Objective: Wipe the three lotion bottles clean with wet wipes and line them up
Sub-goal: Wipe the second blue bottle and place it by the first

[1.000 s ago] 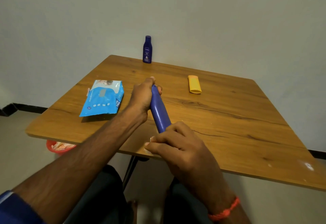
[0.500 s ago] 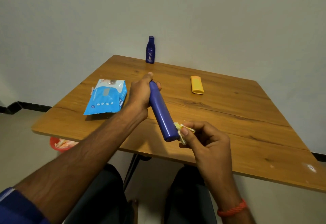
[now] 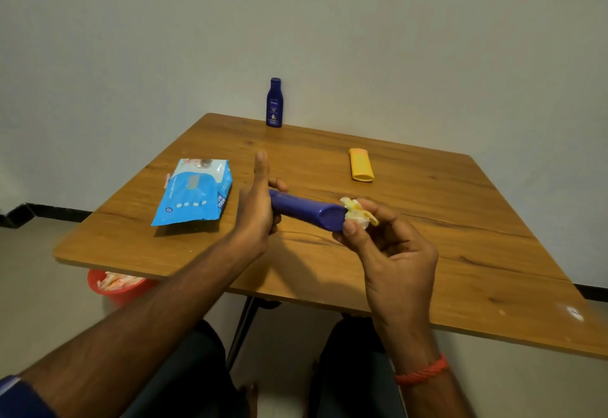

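A long blue lotion bottle (image 3: 306,209) lies nearly level above the wooden table (image 3: 460,240). My left hand (image 3: 258,210) grips its cap end, thumb raised. My right hand (image 3: 388,246) pinches a crumpled yellow-stained wet wipe (image 3: 358,213) against the bottle's flat bottom end. A small dark blue lotion bottle (image 3: 274,102) stands upright at the table's far edge by the wall. A yellow lotion bottle (image 3: 361,165) lies flat at the back right of the table.
A light blue wet-wipe pack (image 3: 194,192) lies on the table's left side. A red bin (image 3: 118,287) with used wipes sits on the floor under the left front edge. My knees are under the front edge.
The long blue bottle has swung from pointing toward me to lying almost sideways. My right hand slid off its body to the bottom end with the wipe. My left thumb has lifted.
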### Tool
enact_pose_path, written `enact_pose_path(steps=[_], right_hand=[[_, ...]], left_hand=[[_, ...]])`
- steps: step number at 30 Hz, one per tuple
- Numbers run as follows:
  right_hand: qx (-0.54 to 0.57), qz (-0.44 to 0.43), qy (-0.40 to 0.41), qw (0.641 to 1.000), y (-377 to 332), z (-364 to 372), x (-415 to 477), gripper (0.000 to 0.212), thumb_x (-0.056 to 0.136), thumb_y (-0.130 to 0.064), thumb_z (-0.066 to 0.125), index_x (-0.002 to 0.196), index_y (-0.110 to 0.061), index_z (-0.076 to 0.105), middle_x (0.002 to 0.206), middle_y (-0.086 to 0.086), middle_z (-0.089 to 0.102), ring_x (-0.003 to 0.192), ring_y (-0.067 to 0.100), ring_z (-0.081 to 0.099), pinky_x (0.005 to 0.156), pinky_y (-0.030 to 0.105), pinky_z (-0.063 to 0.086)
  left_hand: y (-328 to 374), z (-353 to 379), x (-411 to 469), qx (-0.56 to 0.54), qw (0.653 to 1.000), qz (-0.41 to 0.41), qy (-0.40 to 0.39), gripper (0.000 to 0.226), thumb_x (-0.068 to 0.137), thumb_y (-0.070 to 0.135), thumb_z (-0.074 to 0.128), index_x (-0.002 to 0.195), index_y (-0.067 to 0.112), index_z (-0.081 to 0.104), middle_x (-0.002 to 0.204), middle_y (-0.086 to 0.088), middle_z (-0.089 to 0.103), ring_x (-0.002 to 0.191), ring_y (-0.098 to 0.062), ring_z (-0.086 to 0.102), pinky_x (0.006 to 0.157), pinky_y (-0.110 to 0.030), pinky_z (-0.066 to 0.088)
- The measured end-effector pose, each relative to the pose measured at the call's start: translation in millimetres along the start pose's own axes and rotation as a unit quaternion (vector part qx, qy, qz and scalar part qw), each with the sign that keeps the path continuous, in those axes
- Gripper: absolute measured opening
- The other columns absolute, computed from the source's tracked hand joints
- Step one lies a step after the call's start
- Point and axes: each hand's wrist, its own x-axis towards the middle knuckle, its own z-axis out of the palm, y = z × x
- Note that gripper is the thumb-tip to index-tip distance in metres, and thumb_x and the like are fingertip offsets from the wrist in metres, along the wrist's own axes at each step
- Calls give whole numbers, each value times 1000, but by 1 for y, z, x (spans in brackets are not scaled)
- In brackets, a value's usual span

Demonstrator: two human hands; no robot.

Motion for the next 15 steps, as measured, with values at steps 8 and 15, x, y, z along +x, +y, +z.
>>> enact_pose_path(steps=[8, 15], right_hand=[[-61, 4, 50, 997, -6, -7, 39, 19, 83, -20, 75, 101, -25, 75, 95, -10, 77, 89, 8, 70, 78, 31, 61], [-194, -179, -38, 964, -14, 3, 32, 23, 84, -15, 73, 107, -18, 75, 102, -8, 74, 101, 9, 67, 83, 26, 57]], left_hand=[[-15, -4, -13, 232, 955, 135, -128, 87, 80, 76, 9, 79, 11, 66, 67, -9, 70, 58, -13, 65, 64, -29, 49], [-18, 1, -12, 176, 978, 69, -91, 85, 78, 75, 12, 85, 9, 65, 67, -9, 66, 62, -18, 63, 68, -31, 51]])
